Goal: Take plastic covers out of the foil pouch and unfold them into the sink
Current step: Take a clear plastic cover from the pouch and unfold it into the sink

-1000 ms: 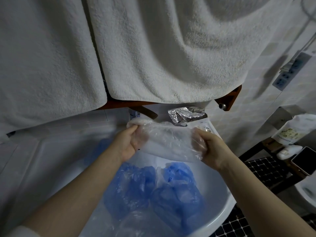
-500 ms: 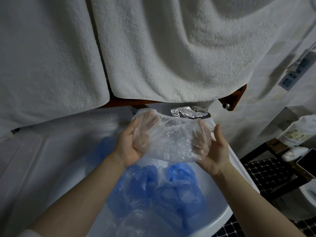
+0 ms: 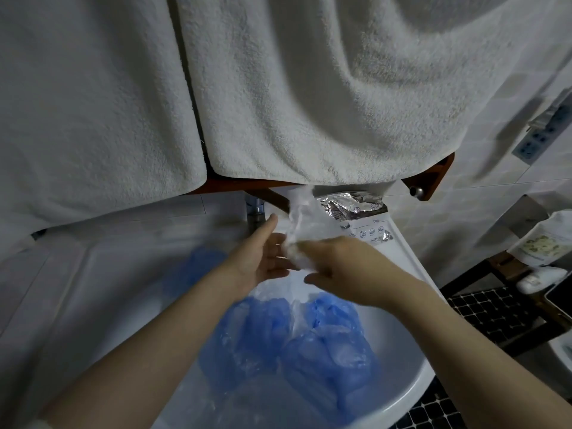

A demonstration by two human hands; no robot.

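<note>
1. Clear plastic cover point(image 3: 301, 224) bunched above sink point(image 3: 411, 385), pinched by right hand point(image 3: 343, 267).
2. Left hand point(image 3: 263, 258) open-fingered, touching cover.
3. Blue covers point(image 3: 325, 351) in basin; foil pouch point(image 3: 353, 207) on rim.

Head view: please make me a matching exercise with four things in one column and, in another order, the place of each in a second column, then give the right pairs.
Things:
1. clear plastic cover
2. blue covers
3. foil pouch
4. white towels

Places:
A. hanging above the sink
B. lying in the sink bowl
C. on the back rim of the sink
D. between the left hand and the right hand

Pairs: 1-D, 2-B, 3-C, 4-A
</note>
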